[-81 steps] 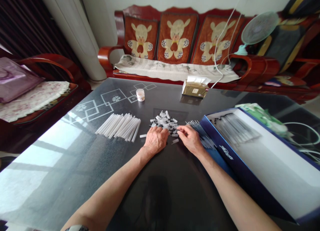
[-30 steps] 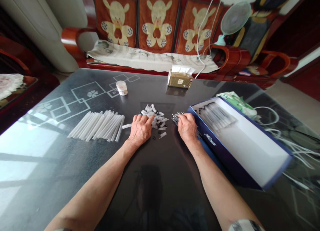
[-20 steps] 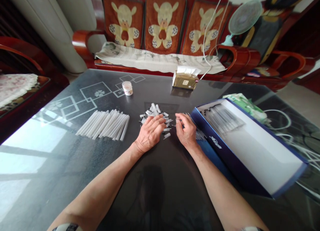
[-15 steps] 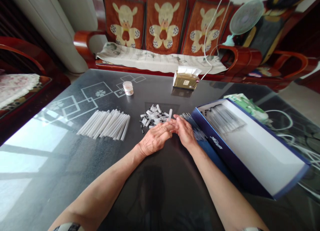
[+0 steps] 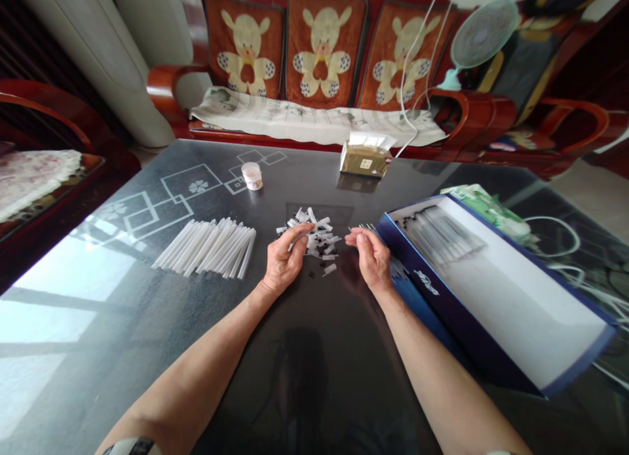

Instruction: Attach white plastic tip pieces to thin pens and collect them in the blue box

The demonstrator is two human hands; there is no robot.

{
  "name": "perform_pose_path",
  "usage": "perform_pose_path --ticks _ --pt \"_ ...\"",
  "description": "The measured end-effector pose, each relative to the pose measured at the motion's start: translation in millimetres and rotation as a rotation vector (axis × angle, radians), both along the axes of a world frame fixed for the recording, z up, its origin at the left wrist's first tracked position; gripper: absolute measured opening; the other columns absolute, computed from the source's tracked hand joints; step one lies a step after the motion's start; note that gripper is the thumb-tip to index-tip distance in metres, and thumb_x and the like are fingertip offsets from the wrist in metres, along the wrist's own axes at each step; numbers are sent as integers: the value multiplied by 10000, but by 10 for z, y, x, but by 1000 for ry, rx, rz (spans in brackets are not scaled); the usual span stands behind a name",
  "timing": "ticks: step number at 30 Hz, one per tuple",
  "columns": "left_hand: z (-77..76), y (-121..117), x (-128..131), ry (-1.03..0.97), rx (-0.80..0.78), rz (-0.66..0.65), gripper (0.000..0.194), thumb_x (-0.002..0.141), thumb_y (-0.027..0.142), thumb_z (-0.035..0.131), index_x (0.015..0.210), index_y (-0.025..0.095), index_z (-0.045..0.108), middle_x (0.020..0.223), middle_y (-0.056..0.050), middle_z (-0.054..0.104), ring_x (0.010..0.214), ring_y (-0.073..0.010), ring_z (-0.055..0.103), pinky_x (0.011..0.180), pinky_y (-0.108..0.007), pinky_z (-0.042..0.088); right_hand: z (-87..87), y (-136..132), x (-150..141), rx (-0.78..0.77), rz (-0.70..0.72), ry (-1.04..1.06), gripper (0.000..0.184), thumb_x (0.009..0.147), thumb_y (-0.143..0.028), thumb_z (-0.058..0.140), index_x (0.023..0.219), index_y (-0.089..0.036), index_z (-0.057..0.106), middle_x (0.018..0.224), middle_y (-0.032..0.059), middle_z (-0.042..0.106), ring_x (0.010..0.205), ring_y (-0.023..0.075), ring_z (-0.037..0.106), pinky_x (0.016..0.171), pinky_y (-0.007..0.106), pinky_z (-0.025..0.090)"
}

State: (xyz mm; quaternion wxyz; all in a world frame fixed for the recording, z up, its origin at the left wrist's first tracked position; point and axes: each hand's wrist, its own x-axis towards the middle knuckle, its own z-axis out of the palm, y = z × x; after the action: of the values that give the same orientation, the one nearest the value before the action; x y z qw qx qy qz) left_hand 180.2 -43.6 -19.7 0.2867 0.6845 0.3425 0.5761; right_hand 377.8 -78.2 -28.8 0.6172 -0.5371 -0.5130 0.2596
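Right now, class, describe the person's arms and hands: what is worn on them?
The left arm and left hand and the right arm and right hand are bare. At the bottom edge, the left arm shows a pale band with dark markings, perhaps a sleeve edge.

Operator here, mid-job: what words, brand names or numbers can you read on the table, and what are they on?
Nothing is fully legible.
Blue cardboard box: white script logo on its side, too blurred to read.
Brown tissue pack: small label, too small to read.
Small jar: printing too small to read.
Green packet: markings too small and blurred to read.
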Motion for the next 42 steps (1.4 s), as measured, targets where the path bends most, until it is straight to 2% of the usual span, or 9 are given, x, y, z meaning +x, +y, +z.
perform_pose_path --ticks 4,10,13,16,20,24,31,38,42 --pt "8 4 59 -238 -193 -98 223 884 379 588 988 185 623 1064 -86 716 1015 -201 673 861 -329 549 44 32 -81 -34 -57 88 360 841 -502 589 1049 -211 635 994 66 706 817 179 681 618 286 573" --pt "-48 29 91 -309 -314 -217 253 833 411 649 937 180 644 1042 -87 727 1001 -222 679 742 -300 562 32 86 -183 -216 3 402 421 729 -508 708 1010 -203 634 822 28 711 666 147 661 494 234 542" --pt "-94 73 42 -198 -240 -190 226 841 385 638 925 177 664 1004 -79 736 933 -202 697 784 -309 559 27 100 -172 -265 15 575 409 648 -464 783 916 -199 622 758 -4 697 616 105 640 497 193 527" --pt "-89 100 -37 133 -37 -73 209 880 357 584 962 192 680 949 -57 734 841 -166 691 775 -290 543 17 109 -151 -277 34 625 402 610 -438 805 854 -200 593 704 -32 668 574 81 613 508 183 526" --pt "-10 76 -88 616 270 128 210 908 333 546 1001 212 690 920 -65 716 873 -196 643 818 -334 479 -6 121 -149 -230 2 577 416 589 -414 810 856 -206 568 692 -57 632 579 79 608 539 198 537" --pt "39 9 -17 851 350 236 236 938 311 489 1038 207 675 859 -79 689 781 -204 610 757 -345 423 -25 104 -214 -190 10 477 373 647 -404 776 893 -209 574 737 -53 622 632 90 621 586 220 549" --pt "-32 -38 131 842 339 250 257 962 312 444 1050 183 649 820 -67 657 748 -191 590 701 -304 419 -44 56 -357 -209 194 487 379 687 -391 768 975 -221 590 892 -6 687 761 135 667 662 264 567" --pt "-66 -29 150 778 351 256 210 951 302 473 964 173 638 833 -72 642 765 -187 574 726 -298 456 -5 63 -355 -313 123 481 388 684 -499 754 876 -183 638 755 9 689 618 126 627 477 210 499" --pt "-104 -24 169 762 354 277 197 934 301 508 866 156 623 805 -76 629 762 -192 585 708 -290 458 -21 73 -355 -317 108 521 365 639 -454 799 837 -178 664 739 0 687 631 123 632 502 205 498"
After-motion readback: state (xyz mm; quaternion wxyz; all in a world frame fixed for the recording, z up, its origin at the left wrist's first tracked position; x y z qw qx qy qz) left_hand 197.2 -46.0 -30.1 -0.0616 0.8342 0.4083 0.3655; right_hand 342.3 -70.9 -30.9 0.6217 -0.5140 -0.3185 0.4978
